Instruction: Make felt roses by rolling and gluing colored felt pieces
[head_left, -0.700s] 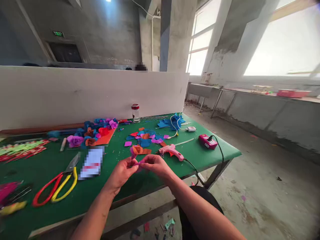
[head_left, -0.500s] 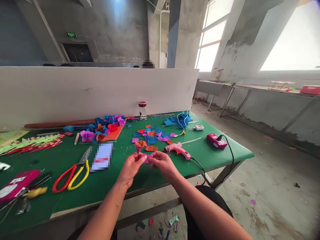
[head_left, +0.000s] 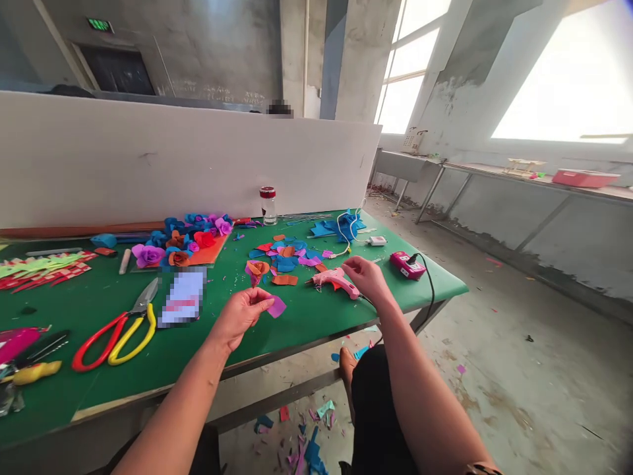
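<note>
Green tabletop [head_left: 316, 323], both hands over it.
Right hand [head_left: 364, 277]: fingers curled by pink glue gun [head_left: 341, 282], can't tell if touching. Left hand [head_left: 241, 316]: pinching purple square [head_left: 277, 307], orange-purple flower [head_left: 257, 270] just above.

"What's behind the white partition [head_left: 198, 161]?"

"A grey wall [head_left: 222, 53] with a dark door [head_left: 117, 70] and green sign [head_left: 99, 26]."

"And right?"

"Bright windows [head_left: 408, 76], a long bench [head_left: 534, 183], littered concrete floor [head_left: 499, 330]."
</note>
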Demonstrator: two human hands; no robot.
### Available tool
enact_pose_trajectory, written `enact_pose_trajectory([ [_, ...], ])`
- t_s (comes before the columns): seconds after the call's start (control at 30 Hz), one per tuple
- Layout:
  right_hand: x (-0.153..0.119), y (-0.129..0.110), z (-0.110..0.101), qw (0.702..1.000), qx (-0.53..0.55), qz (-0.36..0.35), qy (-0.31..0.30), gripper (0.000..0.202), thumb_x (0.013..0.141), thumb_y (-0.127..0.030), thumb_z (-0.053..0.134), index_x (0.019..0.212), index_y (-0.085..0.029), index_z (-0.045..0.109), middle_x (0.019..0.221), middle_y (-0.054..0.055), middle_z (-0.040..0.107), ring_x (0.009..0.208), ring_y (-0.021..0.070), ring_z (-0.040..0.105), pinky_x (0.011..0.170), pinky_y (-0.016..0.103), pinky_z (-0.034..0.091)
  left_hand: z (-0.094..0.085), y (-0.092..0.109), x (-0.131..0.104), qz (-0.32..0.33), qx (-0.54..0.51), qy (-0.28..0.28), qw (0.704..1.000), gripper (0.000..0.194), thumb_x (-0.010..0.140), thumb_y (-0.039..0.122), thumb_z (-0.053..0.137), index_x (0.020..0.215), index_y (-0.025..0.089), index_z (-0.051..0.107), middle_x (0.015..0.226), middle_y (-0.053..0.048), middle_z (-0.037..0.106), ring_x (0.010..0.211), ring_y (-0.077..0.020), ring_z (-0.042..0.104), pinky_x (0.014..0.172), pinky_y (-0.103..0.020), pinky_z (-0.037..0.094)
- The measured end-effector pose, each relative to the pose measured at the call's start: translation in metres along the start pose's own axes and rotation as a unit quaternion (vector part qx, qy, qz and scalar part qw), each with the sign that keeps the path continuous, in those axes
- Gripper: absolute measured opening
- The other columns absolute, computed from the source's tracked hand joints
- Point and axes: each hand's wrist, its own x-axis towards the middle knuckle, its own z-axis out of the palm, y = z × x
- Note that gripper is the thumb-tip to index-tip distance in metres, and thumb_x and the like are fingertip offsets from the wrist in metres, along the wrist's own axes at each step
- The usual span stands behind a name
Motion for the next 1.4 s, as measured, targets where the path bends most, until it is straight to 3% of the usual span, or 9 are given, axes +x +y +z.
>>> enact_pose_trajectory([
  [0.13, 0.004, 0.028, -0.020, 0.995, -0.068, 0.044, -0.050, 0.029, 0.076, -0.049, 0.067, 0.070, -0.020, 0.066, 0.065, 0.002, 0.070, 0.064, 0.0173, 0.060, 0.057, 0.026, 0.040, -0.002, -0.005, 0.004, -0.038, 0.063, -0.013, 0.997, 0.039, 0.052, 0.045, 0.082, 0.069, 0.015, 0.065, 0.050, 0.009, 0.043, 0.042, -0.0032, 0.022, 0.043, -0.021, 0.013],
  [0.37, 0.007, 0.026, 0.005, 0.988, -0.089, 0.048, -0.114, 0.044, 0.074, -0.056, 0.070, 0.052, -0.022, 0.052, 0.042, -0.002, 0.054, 0.050, 0.0153, 0.052, 0.051, 0.025, 0.036, 0.000, -0.011, 0.004, -0.043, 0.061, -0.026, 0.997, 0.036, 0.054, 0.042, 0.081, 0.070, 0.015, 0.064, 0.052, 0.007, 0.049, 0.041, -0.0036, 0.026, 0.041, -0.021, 0.013],
  [0.5, 0.006, 0.020, 0.002, 0.997, -0.041, 0.028, -0.064, 0.045, 0.079, -0.055, 0.066, 0.055, -0.022, 0.048, 0.054, 0.000, 0.056, 0.062, 0.0176, 0.056, 0.057, 0.027, 0.043, 0.001, -0.012, 0.003, -0.044, 0.049, -0.030, 0.997, 0.037, 0.053, 0.040, 0.085, 0.069, 0.015, 0.063, 0.050, 0.008, 0.044, 0.041, -0.0032, 0.024, 0.041, -0.021, 0.014],
  [0.63, -0.007, 0.007, -0.003, 0.993, 0.104, 0.039, -0.045, 0.035, 0.090, -0.056, 0.054, 0.086, -0.021, 0.059, 0.081, 0.003, 0.068, 0.075, 0.0180, 0.066, 0.070, 0.030, 0.055, -0.001, -0.015, 0.006, -0.057, 0.042, -0.017, 0.997, 0.035, 0.054, 0.039, 0.083, 0.069, 0.015, 0.063, 0.052, 0.007, 0.049, 0.040, -0.0034, 0.025, 0.040, -0.021, 0.013],
  [0.77, -0.018, -0.013, 0.005, 0.899, 0.411, 0.112, -0.100, 0.031, 0.087, -0.049, 0.065, 0.096, -0.019, 0.062, 0.080, 0.003, 0.069, 0.068, 0.0153, 0.066, 0.078, 0.034, 0.060, -0.002, -0.015, 0.009, -0.075, 0.053, -0.024, 0.996, 0.030, 0.056, 0.036, 0.080, 0.068, 0.016, 0.062, 0.046, 0.009, 0.043, 0.038, -0.0036, 0.021, 0.040, -0.022, 0.011],
  [0.87, -0.024, -0.022, 0.010, 0.858, 0.472, 0.142, -0.144, 0.032, 0.090, -0.050, 0.060, 0.093, -0.019, 0.064, 0.068, 0.000, 0.062, 0.057, 0.0128, 0.058, 0.075, 0.033, 0.061, -0.001, -0.016, 0.010, -0.053, 0.126, -0.012, 0.991, 0.022, 0.061, 0.034, 0.075, 0.066, 0.016, 0.063, 0.048, 0.006, 0.048, 0.039, -0.0055, 0.028, 0.041, -0.022, 0.018],
  [1.03, -0.043, -0.032, 0.003, 0.904, 0.364, 0.075, -0.214, 0.044, 0.088, -0.063, 0.057, 0.099, -0.020, 0.063, 0.073, 0.004, 0.064, 0.058, 0.0155, 0.056, 0.057, 0.030, 0.053, 0.000, -0.023, 0.012, -0.011, 0.212, 0.026, 0.977, 0.015, 0.057, 0.025, 0.076, 0.055, 0.017, 0.063, 0.058, -0.001, 0.064, 0.057, -0.0126, 0.053, 0.053, -0.023, 0.036],
  [1.27, -0.060, -0.054, -0.008, 0.933, 0.161, -0.026, -0.322, 0.046, 0.090, -0.063, 0.056, 0.099, -0.019, 0.063, 0.073, 0.001, 0.061, 0.056, 0.0109, 0.047, 0.049, 0.023, 0.038, 0.000, -0.024, 0.012, -0.002, 0.254, 0.018, 0.967, 0.012, 0.058, 0.023, 0.074, 0.054, 0.018, 0.063, 0.056, 0.000, 0.064, 0.059, -0.0150, 0.055, 0.055, -0.026, 0.035],
  [1.4, -0.062, -0.059, -0.003, 0.947, 0.061, -0.068, -0.308, 0.041, 0.092, -0.057, 0.053, 0.102, -0.019, 0.065, 0.078, 0.001, 0.061, 0.059, 0.0114, 0.045, 0.052, 0.024, 0.036, 0.000, -0.024, 0.012, 0.007, 0.278, 0.013, 0.961, 0.012, 0.061, 0.022, 0.073, 0.056, 0.018, 0.063, 0.058, -0.001, 0.064, 0.059, -0.0155, 0.054, 0.054, -0.027, 0.035],
])
